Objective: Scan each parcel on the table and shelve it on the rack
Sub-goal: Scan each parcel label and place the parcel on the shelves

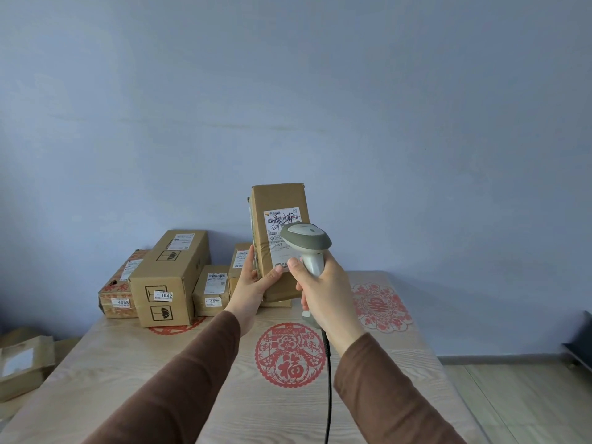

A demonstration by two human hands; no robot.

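My left hand (pixel 253 285) holds a tall brown cardboard parcel (pixel 278 200) upright above the table (pixel 160 379), its white label facing me. My right hand (pixel 323 293) grips a grey and white barcode scanner (pixel 306 240) by its handle. The scanner's head sits just in front of the label, and its black cable hangs down past my wrist. Several other parcels stand at the table's far left: a large box marked 1042 (pixel 169 277), a taped one marked 4068 (pixel 117 290), a small one (pixel 211 290) and another (pixel 240 261) behind my left hand.
Red paper-cut decorations (pixel 290 355) lie on the light wood table, another at the right (pixel 381 307). More cardboard boxes (pixel 22 363) sit on the floor at the left. A dark object (pixel 579 344) shows at the right edge. A blue wall is behind.
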